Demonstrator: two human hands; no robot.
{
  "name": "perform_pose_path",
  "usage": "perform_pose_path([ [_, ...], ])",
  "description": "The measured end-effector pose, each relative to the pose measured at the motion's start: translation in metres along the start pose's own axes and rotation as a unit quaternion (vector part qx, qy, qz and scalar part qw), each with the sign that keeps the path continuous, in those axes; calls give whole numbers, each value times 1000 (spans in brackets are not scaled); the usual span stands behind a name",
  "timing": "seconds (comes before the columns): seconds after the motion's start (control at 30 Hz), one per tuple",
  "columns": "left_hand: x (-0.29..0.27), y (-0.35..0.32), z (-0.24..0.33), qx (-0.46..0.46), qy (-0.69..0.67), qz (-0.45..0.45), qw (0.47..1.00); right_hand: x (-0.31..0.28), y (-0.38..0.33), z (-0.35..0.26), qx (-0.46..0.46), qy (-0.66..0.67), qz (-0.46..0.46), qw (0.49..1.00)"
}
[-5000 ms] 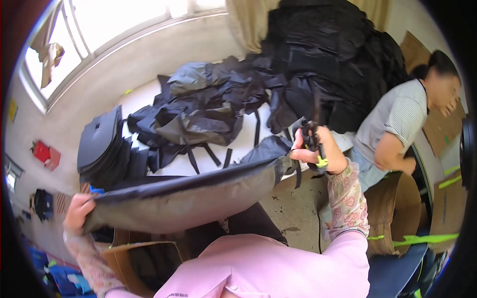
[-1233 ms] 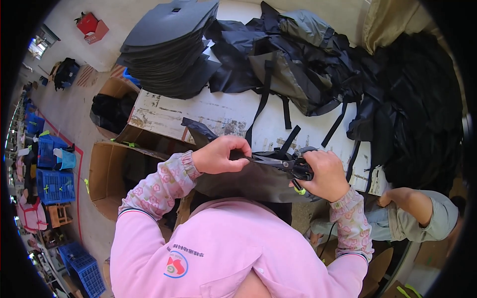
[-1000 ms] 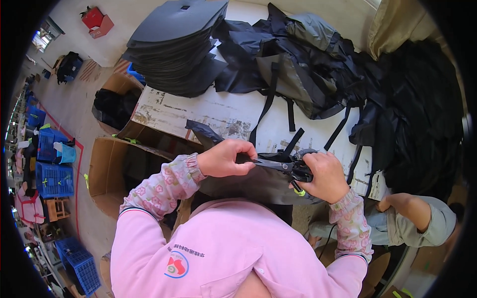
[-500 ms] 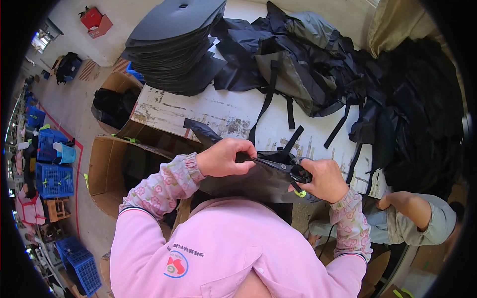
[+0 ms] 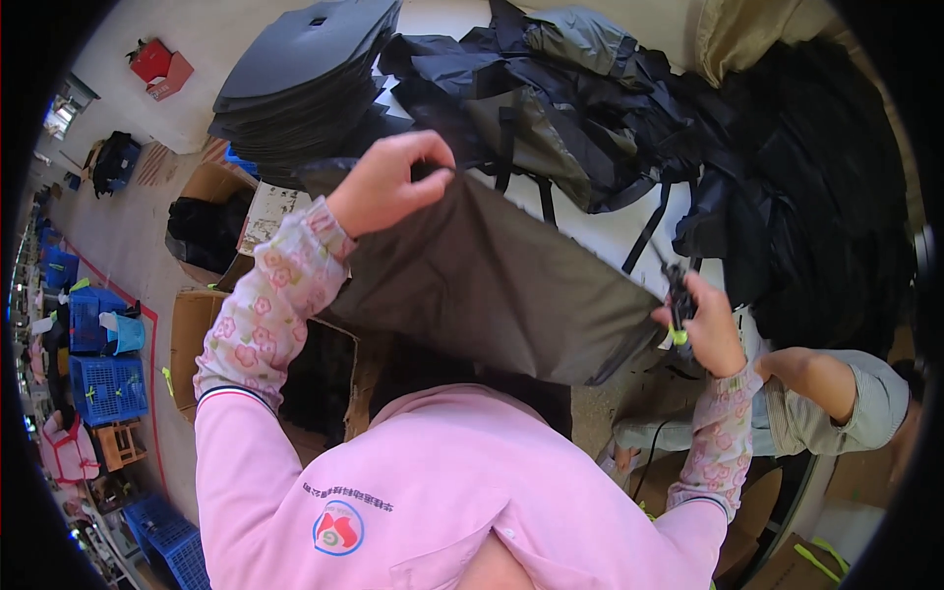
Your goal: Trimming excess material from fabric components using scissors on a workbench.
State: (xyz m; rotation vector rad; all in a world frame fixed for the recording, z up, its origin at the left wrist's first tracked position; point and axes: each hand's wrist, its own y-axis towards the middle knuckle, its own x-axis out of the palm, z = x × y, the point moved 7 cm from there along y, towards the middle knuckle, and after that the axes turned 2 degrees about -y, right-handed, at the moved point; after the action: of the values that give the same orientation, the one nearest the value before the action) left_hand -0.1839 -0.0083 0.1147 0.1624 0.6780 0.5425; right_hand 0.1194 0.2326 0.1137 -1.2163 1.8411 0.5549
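A dark grey-brown fabric piece (image 5: pixel 482 280) is spread out between my hands, over the table's near edge. My left hand (image 5: pixel 393 177), at its upper left, is closed with its top edge pinched between thumb and fingers. Beside the fabric's right end, my right hand (image 5: pixel 710 329) is closed around black-handled scissors (image 5: pixel 678 295), their blades pointing up and away from me. Whether the right fingers also grip the fabric corner is hard to see. A yellow-green tie hangs at the scissor handle.
Stacked dark grey sheets (image 5: pixel 295 88) stand at the table's far left. Heaped black fabric pieces with straps (image 5: pixel 590 128) cover its far side and right. Open cardboard boxes (image 5: pixel 197 324) sit at left. Another person's arm (image 5: pixel 816 383) is close on my right.
My left hand has moved up and left, stretching the fabric out. My right hand has moved right and slightly up with the scissors, whose blades have swung away from the left hand.
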Motion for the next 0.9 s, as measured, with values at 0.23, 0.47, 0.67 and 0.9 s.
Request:
perform_pose_path([
  [0.23, 46, 36, 42, 192, 161, 89, 964, -44, 43, -8, -44, -27, 307, 950],
  [0.47, 191, -42, 59, 238, 150, -142, 949, 79, 15, 32, 4, 132, 129, 983],
  [0.67, 223, -10, 36, 228, 266, -152, 924, 144, 9, 40, 55, 279, 140, 949],
  [0.9, 187, 1, 34, 122, 87, -157, 976, 161, 15, 28, 85, 340, 137, 926],
])
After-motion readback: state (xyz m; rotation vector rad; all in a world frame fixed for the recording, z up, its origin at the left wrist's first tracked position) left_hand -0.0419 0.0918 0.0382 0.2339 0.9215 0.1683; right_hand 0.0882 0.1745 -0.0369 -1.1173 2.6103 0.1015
